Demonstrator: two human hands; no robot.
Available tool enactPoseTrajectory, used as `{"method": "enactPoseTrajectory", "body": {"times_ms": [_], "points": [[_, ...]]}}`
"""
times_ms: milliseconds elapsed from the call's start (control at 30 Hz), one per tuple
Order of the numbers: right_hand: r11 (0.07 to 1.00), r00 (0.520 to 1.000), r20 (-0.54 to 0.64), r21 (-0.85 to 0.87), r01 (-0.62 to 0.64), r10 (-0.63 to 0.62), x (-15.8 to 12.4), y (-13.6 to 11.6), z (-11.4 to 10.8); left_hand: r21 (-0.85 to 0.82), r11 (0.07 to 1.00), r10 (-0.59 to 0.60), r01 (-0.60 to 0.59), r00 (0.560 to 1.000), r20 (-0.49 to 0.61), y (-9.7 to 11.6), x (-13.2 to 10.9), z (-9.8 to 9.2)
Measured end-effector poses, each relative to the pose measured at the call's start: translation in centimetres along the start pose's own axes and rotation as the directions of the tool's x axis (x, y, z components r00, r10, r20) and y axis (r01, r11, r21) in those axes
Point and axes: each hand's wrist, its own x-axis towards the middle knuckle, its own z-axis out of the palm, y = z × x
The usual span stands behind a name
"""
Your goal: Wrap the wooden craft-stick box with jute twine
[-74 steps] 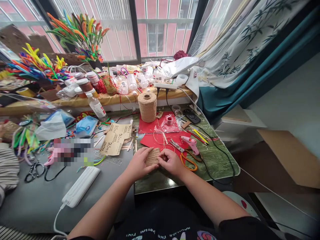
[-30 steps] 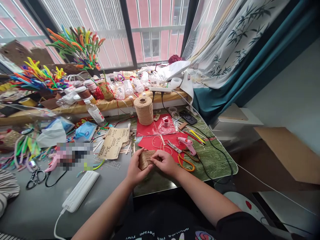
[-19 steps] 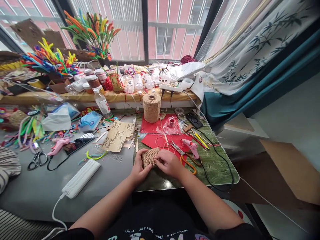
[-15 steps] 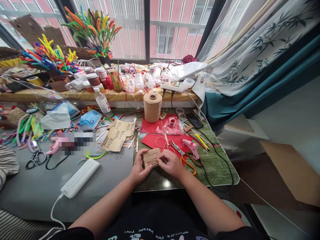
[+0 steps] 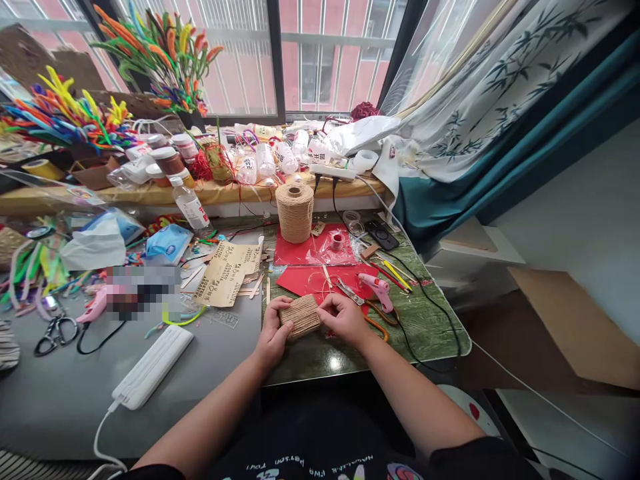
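Note:
A small block wrapped in rows of brown twine (image 5: 301, 316) is held over the front of the green table. My left hand (image 5: 273, 333) grips its left end, thumb on the near side. At its right end my right hand (image 5: 345, 321) is closed, fingertips pinched against the twine; whether a loose strand lies between them is too small to tell. Behind the hands stands a large twine spool (image 5: 295, 213). Red sheets (image 5: 295, 281) lie between the spool and the block, with thin twine loops on them.
Right of my right hand lie a pink glue gun (image 5: 379, 291), orange-handled scissors (image 5: 377, 327), pencils (image 5: 397, 275) and a black phone (image 5: 381, 235). To the left are sandpaper (image 5: 227, 273), a white power strip (image 5: 153, 367) and small black scissors (image 5: 56, 333). Bottles crowd the sill.
The camera view has shifted, so the surroundings sit further left. The block is tilted slightly differently, and my left fingers have shifted on its far edge. Both hands still hold it.

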Motion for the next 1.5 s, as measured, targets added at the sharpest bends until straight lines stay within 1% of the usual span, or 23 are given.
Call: {"method": "enactPoseTrajectory", "body": {"times_ms": [67, 167, 267, 300, 333, 367, 400, 433, 500, 600, 667, 733, 767, 833, 900, 967, 1033, 1100, 1200, 1267, 1400, 1500], "points": [[0.998, 0.999, -0.003, 0.055, -0.037, 0.037, 0.0, 0.6, 0.1, 0.030, 1.000, -0.005, 0.005, 1.000, -0.005, 0.3, 0.0, 0.0], [0.987, 0.998, -0.045, 0.160, -0.031, 0.038, 0.0, 1.1, 0.9, 0.104, 0.994, -0.022, 0.022, 1.000, -0.002, 1.4, 0.3, -0.6], [0.964, 0.995, -0.090, 0.265, -0.025, 0.051, 0.0, 1.2, 1.9, 0.214, 0.977, -0.029, 0.023, 0.999, 0.025, 3.7, 1.6, -1.4], [0.959, 0.993, -0.097, 0.283, -0.031, 0.061, 0.0, 1.2, 2.2, 0.257, 0.967, -0.021, 0.009, 0.999, 0.045, 4.7, 2.1, -1.5], [0.955, 0.992, -0.101, 0.293, -0.037, 0.069, 0.0, 1.2, 2.4, 0.306, 0.952, -0.004, -0.025, 0.995, 0.095, 5.6, 2.8, -1.5], [0.953, 0.992, -0.102, 0.300, -0.039, 0.073, 0.1, 1.2, 2.5, 0.419, 0.901, 0.019, -0.110, 0.977, 0.215, 6.4, 3.4, -1.3], [0.950, 0.992, -0.104, 0.309, -0.037, 0.073, 0.1, 1.2, 2.5, 0.499, 0.845, 0.038, -0.192, 0.953, 0.301, 7.1, 4.0, -0.9], [0.947, 0.993, -0.100, 0.321, -0.033, 0.069, 0.2, 1.3, 2.4, 0.559, 0.796, 0.023, -0.234, 0.933, 0.358, 7.6, 4.5, -0.5], [0.938, 0.996, -0.067, 0.346, -0.034, 0.061, 0.3, 1.6, 1.9, 0.640, 0.726, -0.017, -0.253, 0.923, 0.383, 8.0, 5.0, 0.4], [0.937, 0.998, -0.025, 0.345, -0.047, 0.059, 0.2, 2.2, 0.8, 0.674, 0.699, -0.028, -0.238, 0.933, 0.359, 7.7, 5.1, 0.8], [0.944, 0.998, -0.006, 0.324, -0.060, 0.065, -0.1, 2.5, 0.3, 0.655, 0.713, -0.003, -0.251, 0.933, 0.360, 7.3, 4.9, 0.5], [0.947, 0.998, 0.028, 0.312, -0.069, 0.063, -0.5, 2.3, 0.1, 0.608, 0.750, 0.030, -0.258, 0.933, 0.359, 6.9, 4.5, 0.0], [0.950, 0.998, 0.043, 0.306, -0.066, 0.055, -0.7, 2.1, 0.1, 0.579, 0.774, 0.046, -0.255, 0.935, 0.350, 6.7, 4.3, -0.2], [0.962, 0.999, 0.037, 0.271, -0.037, 0.028, -1.0, 1.3, 0.2, 0.522, 0.821, 0.077, -0.230, 0.951, 0.298, 6.1, 3.8, -0.3], [0.985, 1.000, 0.012, 0.174, 0.007, -0.009, -1.1, 0.2, 0.3, 0.469, 0.861, 0.100, -0.199, 0.969, 0.226, 5.1, 3.1, -0.2], [0.998, 0.998, 0.005, 0.027, 0.060, -0.060, -1.0, -0.8, 0.3, 0.413, 0.894, 0.115, -0.174, 0.980, 0.162, 4.0, 2.4, 0.1], [0.988, 0.994, 0.005, -0.110, 0.111, -0.111, -0.8, -1.6, 0.5, 0.357, 0.922, 0.113, -0.151, 0.986, 0.125, 2.9, 1.8, 0.1], [0.972, 0.990, 0.003, -0.191, 0.136, -0.138, -0.6, -2.1, 0.8, 0.289, 0.949, 0.094, -0.126, 0.988, 0.123, 2.0, 1.5, -0.1], [0.964, 0.991, 0.000, -0.233, 0.128, -0.132, -0.5, -2.4, 1.4, 0.139, 0.987, 0.057, -0.080, 0.985, 0.162, 1.1, 1.3, -0.7], [0.956, 0.991, 0.004, -0.261, 0.133, -0.137, -0.6, -2.5, 1.7, 0.065, 0.997, 0.036, -0.047, 0.986, 0.161, 0.6, 1.2, -0.9], [0.926, 0.983, 0.013, -0.335, 0.176, -0.183, -0.8, -2.7, 2.4, -0.014, 1.000, 0.006, -0.004, 0.993, 0.115, 0.1, 0.9, -0.8], [0.891, 0.975, 0.024, -0.402, 0.211, -0.220, -0.8, -3.3, 3.0, -0.081, 0.997, 0.007, 0.002, 0.994, 0.112, 0.1, 0.8, -1.0]]}}
